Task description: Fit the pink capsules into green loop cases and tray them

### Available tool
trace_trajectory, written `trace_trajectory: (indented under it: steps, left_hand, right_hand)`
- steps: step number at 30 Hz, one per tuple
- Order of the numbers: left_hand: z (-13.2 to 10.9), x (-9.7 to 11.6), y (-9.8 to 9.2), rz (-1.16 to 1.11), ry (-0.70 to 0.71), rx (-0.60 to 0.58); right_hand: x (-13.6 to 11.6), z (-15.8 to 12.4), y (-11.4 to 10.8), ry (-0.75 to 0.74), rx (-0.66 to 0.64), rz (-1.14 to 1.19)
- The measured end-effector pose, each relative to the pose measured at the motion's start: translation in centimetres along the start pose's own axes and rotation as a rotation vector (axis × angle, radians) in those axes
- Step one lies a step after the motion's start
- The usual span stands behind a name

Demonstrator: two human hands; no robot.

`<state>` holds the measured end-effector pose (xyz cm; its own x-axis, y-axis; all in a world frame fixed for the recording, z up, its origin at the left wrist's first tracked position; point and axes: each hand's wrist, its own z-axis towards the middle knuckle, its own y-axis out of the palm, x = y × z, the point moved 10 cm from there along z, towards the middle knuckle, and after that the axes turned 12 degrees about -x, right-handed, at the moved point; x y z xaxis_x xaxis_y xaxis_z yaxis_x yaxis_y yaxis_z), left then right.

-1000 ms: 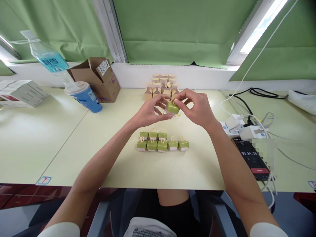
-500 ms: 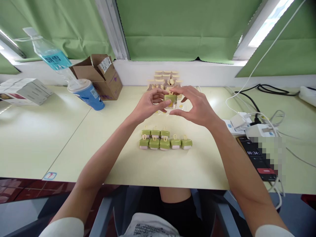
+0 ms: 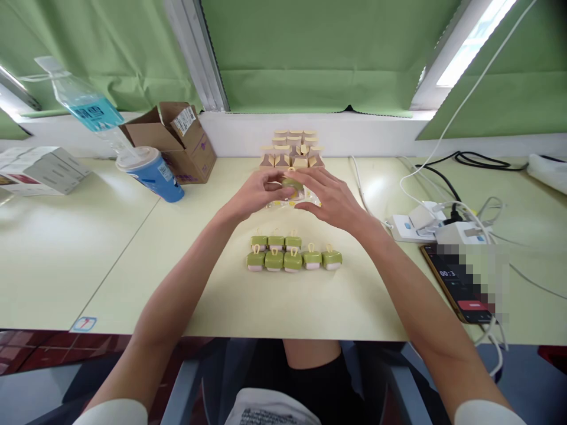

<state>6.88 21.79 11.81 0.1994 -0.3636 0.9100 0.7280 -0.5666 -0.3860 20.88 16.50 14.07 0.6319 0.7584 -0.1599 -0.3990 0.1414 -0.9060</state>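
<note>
A small green-lidded case (image 3: 292, 185) with a cream loop on top is pinched between the thumb and fingers of my left hand (image 3: 259, 193). Beside it, my right hand (image 3: 331, 196) has its thumb and fingers apart; the fingertips reach over the case, and whether they touch it I cannot tell. Clear packets with yellow marks (image 3: 280, 204) lie on the table behind the hands, partly hidden. Nearer to me, several like green and white cases (image 3: 293, 260) stand in two rows, their loops up.
Several small open cartons (image 3: 282, 160) stand by the wall. On the left are a brown cardboard box (image 3: 190, 147), a blue cup (image 3: 155, 177) with a tilted bottle (image 3: 95, 111) in it, and white boxes (image 3: 42, 171). A power strip (image 3: 407, 229), cables and a phone (image 3: 452, 283) lie right.
My right hand has come in closer over the case, its fingers flatter. Both hands have shifted slightly left in view, and the case with them. The rows of cases stay put.
</note>
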Motion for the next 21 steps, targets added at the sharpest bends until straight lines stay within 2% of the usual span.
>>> trace_trajectory:
  steps: [3,6,9,12,14,21]
  left_hand:
    - [-0.3,-2.4,-4.2,0.169,-0.063,0.183]
    - [-1.0,-5.9,-8.9,0.303,-0.11,0.37]
    - [-1.7,-10.2,-11.6,0.332,-0.204,0.469]
    - [-1.9,-13.9,-12.2,0.211,-0.263,0.493]
    - [-1.5,-15.2,-11.7,0.155,-0.266,0.466]
    - [0.1,-16.9,-9.8,0.015,-0.224,0.339]
  right_hand:
    - [1.5,-0.2,0.1,0.084,-0.017,0.001]
    - [2.4,-0.5,-0.2,0.155,-0.046,0.037]
    - [2.6,-0.6,-0.1,0.198,-0.124,0.133]
    - [2.2,-0.7,-0.5,0.204,-0.133,0.222]
    - [2.0,-0.7,-0.9,0.199,-0.118,0.265]
    - [3.3,-0.9,-1.1,0.233,-0.111,0.298]
